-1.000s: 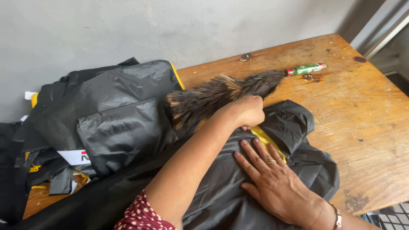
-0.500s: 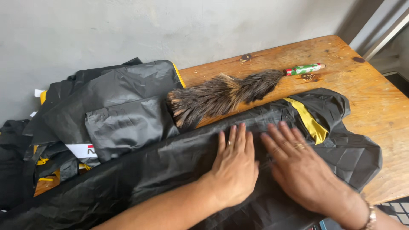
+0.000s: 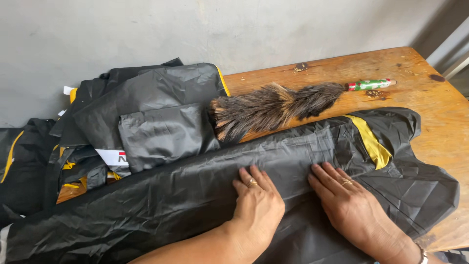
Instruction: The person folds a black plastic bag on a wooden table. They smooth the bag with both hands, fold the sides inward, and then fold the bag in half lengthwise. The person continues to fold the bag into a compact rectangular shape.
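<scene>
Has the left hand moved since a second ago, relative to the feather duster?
Yes. The left hand was up at the feather duster a second ago; now it lies flat on the black garment, nearer the person, clear of the duster.

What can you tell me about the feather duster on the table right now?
The feather duster lies flat on the wooden table, beyond the black garment under both hands. Its bushy head of brown and black feathers points left, the tips resting against a folded black pile. A short green handle with a red band sticks out to the right. Neither hand touches it.
</scene>
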